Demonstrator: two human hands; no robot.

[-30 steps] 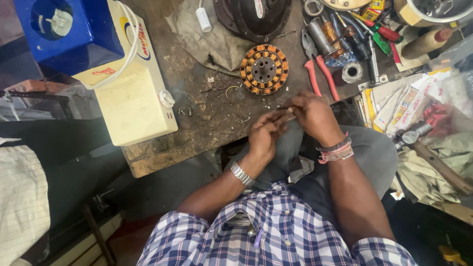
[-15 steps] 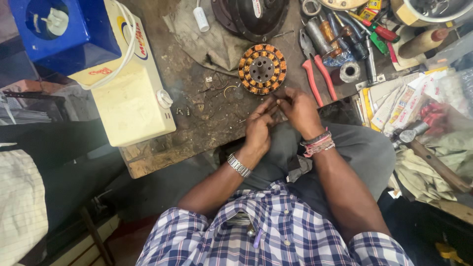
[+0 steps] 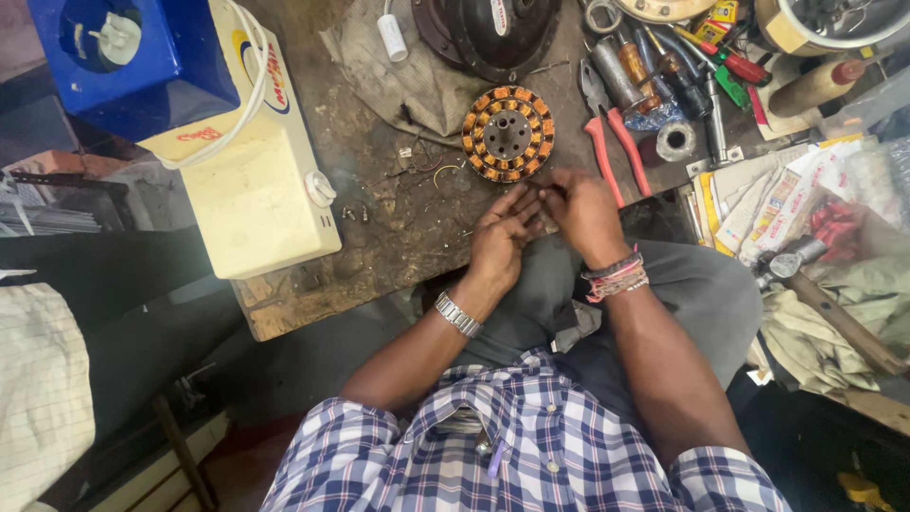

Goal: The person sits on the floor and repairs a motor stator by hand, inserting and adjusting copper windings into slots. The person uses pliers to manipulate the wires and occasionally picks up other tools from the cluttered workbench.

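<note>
While left hand (image 3: 502,237) and right hand (image 3: 578,213) pinch something unseen | wound stator (image 3: 508,134) just beyond | bench edge (image 3: 379,289) near

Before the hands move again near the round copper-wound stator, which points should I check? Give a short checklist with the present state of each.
1. Both hands in view: ok; left hand and right hand meet at the bench edge.
2. What the fingertips pinch: cannot tell, too small.
3. Stator lying flat on the workbench: ok.
4. Stator free of the hands: ok, it lies just beyond them, untouched.
5. Red-handled pliers within reach: ok, beside the right hand.
6. Loose bits near the left hand: not ok, small scraps lie there.
</note>
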